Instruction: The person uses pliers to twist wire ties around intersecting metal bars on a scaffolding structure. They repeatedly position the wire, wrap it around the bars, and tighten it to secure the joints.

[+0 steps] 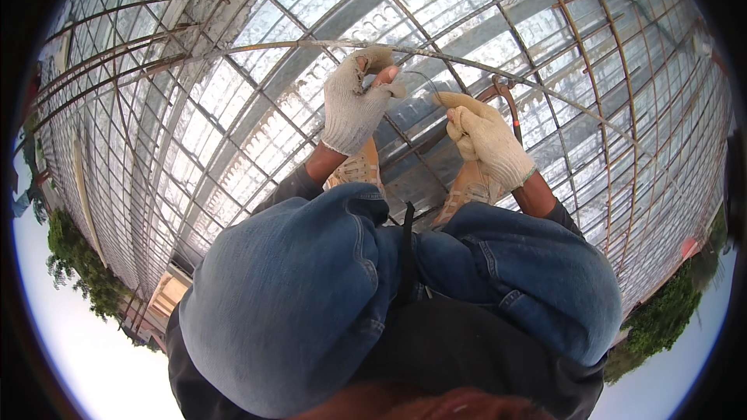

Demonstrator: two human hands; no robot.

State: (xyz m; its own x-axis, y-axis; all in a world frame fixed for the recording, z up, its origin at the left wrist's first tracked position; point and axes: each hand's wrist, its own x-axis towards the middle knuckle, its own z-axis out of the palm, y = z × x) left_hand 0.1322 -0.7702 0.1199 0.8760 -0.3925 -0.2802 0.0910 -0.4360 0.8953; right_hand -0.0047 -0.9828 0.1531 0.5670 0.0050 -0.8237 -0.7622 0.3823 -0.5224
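Observation:
My left hand (354, 101), in a whitish knit glove with a bare fingertip poking out, is just below a long steel bar (311, 43). Its fingers are half bent and apart, and I see nothing between them. My right hand (486, 136), in a cream glove, is closed, pinching a thin tie wire (424, 76) that curves up and left toward the bar. Beside that hand are the curved handles of a rusty pincer-like tool (510, 97) with a red-orange band. Whether the right hand also holds this tool, I cannot tell.
A rebar mesh (537, 54) spreads all round over shiny corrugated metal decking (311, 93). My tan shoes (467, 187) stand on it between the hands, below my bent knees in blue jeans (288, 288). A concrete-smeared strip (222, 8) lies at the far left. Trees (78, 257) show beyond the edges.

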